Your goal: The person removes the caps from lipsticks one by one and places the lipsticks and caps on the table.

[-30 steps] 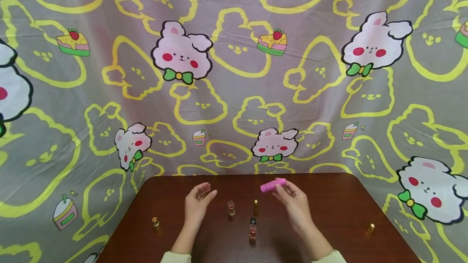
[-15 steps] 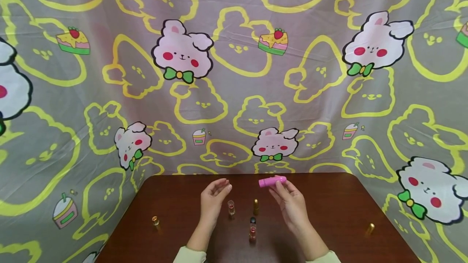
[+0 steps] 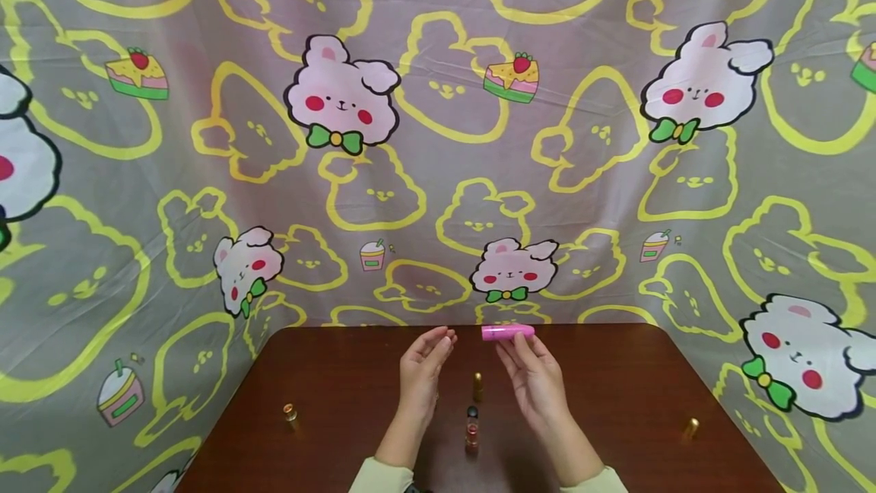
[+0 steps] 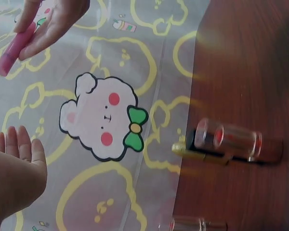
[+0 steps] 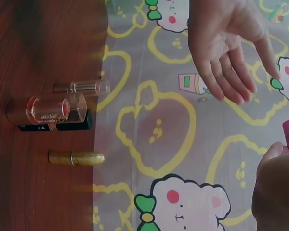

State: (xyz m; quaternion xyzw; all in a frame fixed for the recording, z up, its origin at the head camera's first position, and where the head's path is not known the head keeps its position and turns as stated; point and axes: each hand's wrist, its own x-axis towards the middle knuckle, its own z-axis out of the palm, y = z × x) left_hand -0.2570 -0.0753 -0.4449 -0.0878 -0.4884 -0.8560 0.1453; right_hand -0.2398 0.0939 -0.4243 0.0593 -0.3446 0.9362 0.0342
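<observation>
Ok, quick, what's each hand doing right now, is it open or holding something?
Left hand: open, holding nothing.
Right hand: holding the pink tube, pinched between thumb and fingers.

Leaves wide room at left between gold piece and left hand, likewise at right between right hand and gold stub, but narrows between left hand and pink tube, and in the near middle meets clear tube, black-topped tube and bullet-shaped tube.

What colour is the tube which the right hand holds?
The tube is pink; the head view shows it best.
</observation>
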